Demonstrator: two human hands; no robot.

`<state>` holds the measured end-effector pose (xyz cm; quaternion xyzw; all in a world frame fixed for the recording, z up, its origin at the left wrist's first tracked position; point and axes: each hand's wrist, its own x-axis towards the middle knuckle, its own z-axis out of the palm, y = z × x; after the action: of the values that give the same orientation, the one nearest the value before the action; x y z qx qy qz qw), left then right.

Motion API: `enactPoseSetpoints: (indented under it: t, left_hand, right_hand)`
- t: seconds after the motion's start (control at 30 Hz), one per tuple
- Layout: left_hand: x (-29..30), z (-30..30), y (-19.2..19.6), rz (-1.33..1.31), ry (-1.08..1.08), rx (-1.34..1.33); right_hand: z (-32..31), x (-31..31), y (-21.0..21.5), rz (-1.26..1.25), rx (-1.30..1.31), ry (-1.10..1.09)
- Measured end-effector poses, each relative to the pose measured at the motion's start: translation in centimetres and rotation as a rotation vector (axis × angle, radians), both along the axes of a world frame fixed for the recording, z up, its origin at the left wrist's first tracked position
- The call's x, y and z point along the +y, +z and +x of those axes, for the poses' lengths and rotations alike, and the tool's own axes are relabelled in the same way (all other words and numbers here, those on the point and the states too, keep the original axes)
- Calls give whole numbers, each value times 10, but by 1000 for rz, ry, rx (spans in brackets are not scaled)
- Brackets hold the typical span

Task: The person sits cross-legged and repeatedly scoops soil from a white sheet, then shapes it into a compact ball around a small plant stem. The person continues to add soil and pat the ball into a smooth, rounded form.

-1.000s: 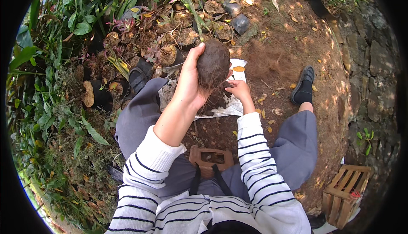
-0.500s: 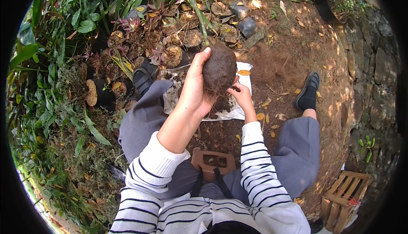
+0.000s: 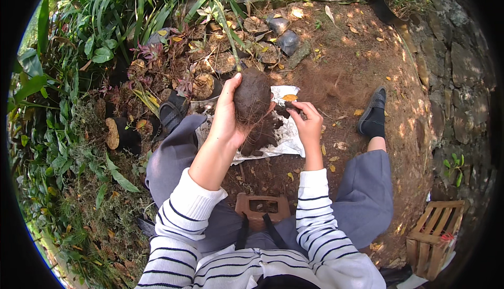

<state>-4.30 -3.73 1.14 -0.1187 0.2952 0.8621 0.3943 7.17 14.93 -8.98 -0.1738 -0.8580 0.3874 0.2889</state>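
My left hand [image 3: 224, 121] is wrapped round a dark brown root ball [image 3: 253, 94], with its thumb on the upper left. Fine hair-like roots cover the ball's lower part. From its top a long green stem [image 3: 229, 31] runs up toward the leafy plants. Just right of the ball is my right hand [image 3: 311, 126], apart from it, thumb and fingers pinched together; any small thing between them cannot be made out. Below both hands a soiled white sheet [image 3: 290, 144] lies on the ground with loose dark soil [image 3: 262, 142] on it.
Dark planting bags [image 3: 289, 42] and more potted soil stand beyond the hands. Dense foliage [image 3: 68, 131] borders the left; a stone wall [image 3: 467, 79] runs along the right. A wooden crate [image 3: 433, 231] stands lower right. A brown plastic stool [image 3: 262, 205] is between my legs.
My right hand has drawn away from the root ball, to the right. The ball and my left hand sit slightly lower and further left in view, which has also shifted.
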Motion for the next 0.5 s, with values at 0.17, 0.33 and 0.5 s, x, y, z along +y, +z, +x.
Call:
enactPoseSetpoints:
  t: [0.17, 0.33, 0.5]
  left_hand:
    - [0, -1, 1, 12, -7, -35]
    - [-2, 0, 1, 39, -24, -21]
    - [-5, -2, -1, 64, -34, -10]
  right_hand:
    - [5, 0, 30, 108, -5, 1]
    - [5, -2, 52, 8, 64, -55]
    - [6, -5, 72, -44, 111, -72]
